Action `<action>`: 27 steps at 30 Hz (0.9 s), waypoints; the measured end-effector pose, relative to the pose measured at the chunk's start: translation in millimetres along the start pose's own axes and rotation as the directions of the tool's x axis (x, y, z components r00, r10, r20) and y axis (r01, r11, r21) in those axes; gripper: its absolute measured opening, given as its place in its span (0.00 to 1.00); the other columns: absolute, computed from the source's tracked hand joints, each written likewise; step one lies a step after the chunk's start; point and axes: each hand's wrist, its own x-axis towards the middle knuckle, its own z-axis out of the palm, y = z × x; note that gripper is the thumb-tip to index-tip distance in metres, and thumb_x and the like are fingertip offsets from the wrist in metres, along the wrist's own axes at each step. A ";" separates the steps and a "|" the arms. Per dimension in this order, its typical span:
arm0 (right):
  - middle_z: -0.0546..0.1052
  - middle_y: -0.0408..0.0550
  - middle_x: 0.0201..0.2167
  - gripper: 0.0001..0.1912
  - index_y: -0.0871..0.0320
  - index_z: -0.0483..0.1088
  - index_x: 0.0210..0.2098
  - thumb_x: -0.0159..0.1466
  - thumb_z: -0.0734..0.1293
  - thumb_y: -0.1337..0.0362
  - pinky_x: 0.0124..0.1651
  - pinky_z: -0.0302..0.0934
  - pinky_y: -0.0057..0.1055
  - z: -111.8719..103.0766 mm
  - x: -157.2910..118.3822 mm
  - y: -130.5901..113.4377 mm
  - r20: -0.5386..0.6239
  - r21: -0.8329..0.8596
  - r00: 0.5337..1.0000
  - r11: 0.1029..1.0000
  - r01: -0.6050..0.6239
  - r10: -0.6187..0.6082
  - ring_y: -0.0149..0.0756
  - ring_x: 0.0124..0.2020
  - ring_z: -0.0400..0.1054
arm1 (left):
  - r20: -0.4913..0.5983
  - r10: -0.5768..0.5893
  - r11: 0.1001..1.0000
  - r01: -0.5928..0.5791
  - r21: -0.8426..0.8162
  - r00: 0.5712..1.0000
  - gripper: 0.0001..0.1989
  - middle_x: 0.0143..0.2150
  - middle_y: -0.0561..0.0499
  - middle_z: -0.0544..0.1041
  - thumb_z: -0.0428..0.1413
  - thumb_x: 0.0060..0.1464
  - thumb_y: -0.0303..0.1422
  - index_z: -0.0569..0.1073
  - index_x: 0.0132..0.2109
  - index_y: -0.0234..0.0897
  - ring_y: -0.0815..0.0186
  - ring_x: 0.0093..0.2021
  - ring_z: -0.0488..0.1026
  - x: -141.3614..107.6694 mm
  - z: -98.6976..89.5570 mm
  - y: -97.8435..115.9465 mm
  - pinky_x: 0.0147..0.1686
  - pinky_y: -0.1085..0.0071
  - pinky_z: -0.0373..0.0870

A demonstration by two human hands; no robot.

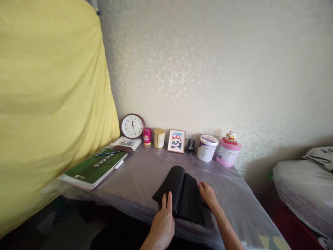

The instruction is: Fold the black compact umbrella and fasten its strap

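A folded black piece, seemingly of cloth (191, 198), lies on the table near its front edge. A raised fold runs along its left half, and its right half lies flatter. My left hand (164, 220) rests at the near left side of the black cloth, two fingers stretched out against it. At the far right edge of the cloth is my right hand (208, 196), its fingers bent in and closed on that edge. The fingertips of the right hand are partly hidden.
Along the wall stand a clock (132, 126), a pink tin (147, 136), a yellow-lidded can (159, 139), a framed panda picture (176, 141), a small black device (190, 146), a white tub (207, 148) and a pink tub (227, 152). Green book (96, 166) lies left; yellow curtain (52, 86) beside it.
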 end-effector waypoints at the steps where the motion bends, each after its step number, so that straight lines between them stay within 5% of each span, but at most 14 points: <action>1: 0.76 0.47 0.26 0.13 0.54 0.71 0.30 0.56 0.58 0.57 0.33 0.64 0.32 -0.7 -5.8 1.6 0.021 0.050 0.999 0.998 -0.029 0.028 0.38 0.29 0.71 | -0.005 0.006 1.000 -0.006 -0.020 1.000 0.38 0.66 0.41 0.41 0.42 0.50 0.22 0.31 0.63 0.38 0.65 0.49 0.68 0.1 -0.2 -1.7 0.43 0.76 0.62; 9: 0.65 0.38 0.13 0.19 0.56 0.71 0.29 0.51 0.61 0.47 0.18 0.58 0.25 -9.9 -27.6 -15.1 0.257 0.446 0.940 0.835 -0.323 0.226 0.30 0.16 0.64 | -0.017 0.061 0.961 -0.063 -0.269 0.998 0.36 0.64 0.45 0.47 0.44 0.51 0.24 0.34 0.64 0.34 0.71 0.56 0.59 4.0 -11.1 -18.8 0.50 0.82 0.55; 16: 0.71 0.43 0.17 0.20 0.58 0.72 0.25 0.48 0.64 0.47 0.22 0.60 0.29 -7.2 -29.9 -34.7 0.158 0.480 0.984 0.864 -0.151 0.084 0.37 0.22 0.67 | -0.021 0.075 0.939 -0.078 -0.335 0.997 0.37 0.63 0.45 0.50 0.43 0.51 0.26 0.32 0.63 0.33 0.71 0.57 0.58 5.5 -16.0 -24.2 0.51 0.80 0.54; 22: 0.77 0.46 0.26 0.24 0.61 0.72 0.38 0.50 0.66 0.48 0.33 0.64 0.32 -14.4 -27.8 -52.2 0.259 0.754 0.966 0.621 -0.213 0.017 0.39 0.28 0.71 | 0.000 0.019 0.985 -0.018 -0.169 1.000 0.36 0.65 0.41 0.45 0.43 0.51 0.26 0.34 0.64 0.34 0.63 0.54 0.63 3.6 -7.6 -17.6 0.48 0.74 0.59; 27: 0.77 0.47 0.27 0.25 0.61 0.72 0.39 0.49 0.67 0.48 0.32 0.65 0.32 -4.3 -15.8 -90.5 0.213 0.783 0.977 0.602 -0.157 -0.024 0.41 0.30 0.71 | -0.020 0.002 0.996 -0.004 -0.092 1.000 0.37 0.64 0.38 0.45 0.42 0.50 0.24 0.33 0.64 0.36 0.62 0.49 0.68 2.4 -2.7 -11.0 0.44 0.72 0.62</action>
